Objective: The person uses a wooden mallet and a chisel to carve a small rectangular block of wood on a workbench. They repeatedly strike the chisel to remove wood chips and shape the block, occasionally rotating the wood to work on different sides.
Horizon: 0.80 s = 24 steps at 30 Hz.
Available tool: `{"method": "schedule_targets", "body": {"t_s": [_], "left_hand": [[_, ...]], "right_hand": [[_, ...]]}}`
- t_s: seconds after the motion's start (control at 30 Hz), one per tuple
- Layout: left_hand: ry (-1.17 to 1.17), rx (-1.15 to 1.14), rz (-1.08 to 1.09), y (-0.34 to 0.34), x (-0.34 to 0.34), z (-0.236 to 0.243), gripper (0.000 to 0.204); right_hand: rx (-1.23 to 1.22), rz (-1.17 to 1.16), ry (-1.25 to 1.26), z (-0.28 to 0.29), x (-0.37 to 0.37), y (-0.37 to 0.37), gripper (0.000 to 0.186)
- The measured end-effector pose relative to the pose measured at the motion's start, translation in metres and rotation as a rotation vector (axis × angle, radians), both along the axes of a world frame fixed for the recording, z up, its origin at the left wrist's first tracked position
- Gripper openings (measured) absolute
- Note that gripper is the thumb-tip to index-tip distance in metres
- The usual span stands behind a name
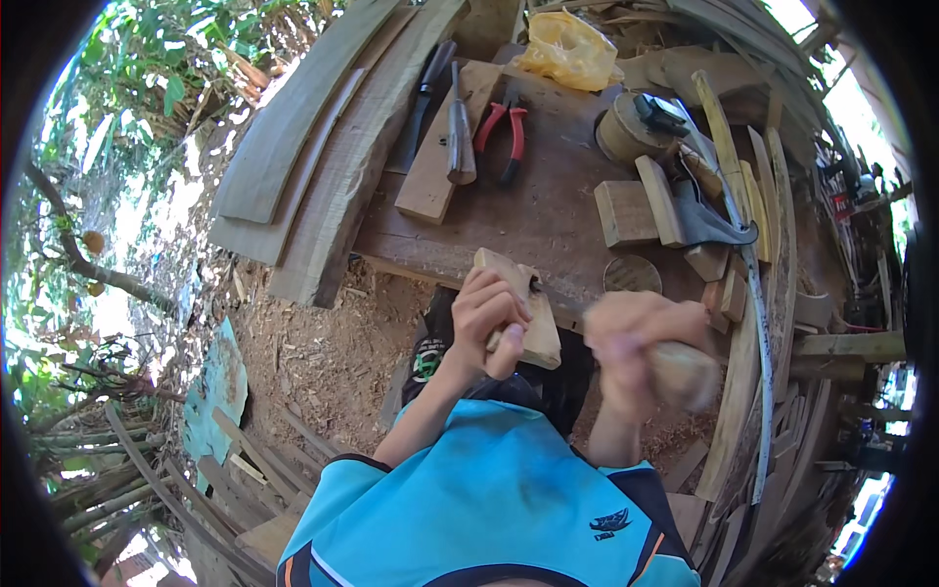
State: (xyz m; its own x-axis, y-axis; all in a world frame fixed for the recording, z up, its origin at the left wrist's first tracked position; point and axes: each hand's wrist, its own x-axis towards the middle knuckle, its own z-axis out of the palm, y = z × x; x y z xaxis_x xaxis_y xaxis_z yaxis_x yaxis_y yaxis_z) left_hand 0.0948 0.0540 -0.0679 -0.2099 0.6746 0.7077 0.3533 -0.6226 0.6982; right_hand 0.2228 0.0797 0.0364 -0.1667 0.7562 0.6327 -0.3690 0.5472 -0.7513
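Note:
My left hand (492,318) is closed around a pale wooden piece (541,344) at the near edge of the wooden workbench (421,240). A small dark part shows at that piece's far side; the fingers hide much of the rest. To the right, apart from it, my right hand (641,338) is smeared by motion. Its fingers are wrapped round a pale, rounded piece that looks like wood (688,376), whose exact kind I cannot make out.
Red-handled pliers (516,137) and a chisel (458,127) lie on the bench, the chisel across a wooden board (424,191). Long planks (323,196) line the left. A wooden block (626,213), a round container (626,132) and a yellow plastic bag (567,54) stand beyond.

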Motion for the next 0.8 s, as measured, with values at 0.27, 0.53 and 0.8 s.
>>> {"method": "schedule_targets", "body": {"t_s": [0.27, 0.53, 0.8], "left_hand": [[-0.008, 0.026, 0.003, 0.0, 0.005, 0.003, 0.011], [0.0, 0.03, -0.042, 0.002, 0.007, 0.004, 0.012], [-0.148, -0.026, -0.052, 0.002, 0.004, 0.001, 0.012]], "right_hand": [[0.021, 0.08, -0.126, -0.005, -0.004, 0.009, 0.02], [0.19, 0.005, 0.166, 0.045, 0.007, -0.007, 0.018], [0.002, -0.105, -0.101, -0.006, -0.002, 0.003, 0.019]]}}
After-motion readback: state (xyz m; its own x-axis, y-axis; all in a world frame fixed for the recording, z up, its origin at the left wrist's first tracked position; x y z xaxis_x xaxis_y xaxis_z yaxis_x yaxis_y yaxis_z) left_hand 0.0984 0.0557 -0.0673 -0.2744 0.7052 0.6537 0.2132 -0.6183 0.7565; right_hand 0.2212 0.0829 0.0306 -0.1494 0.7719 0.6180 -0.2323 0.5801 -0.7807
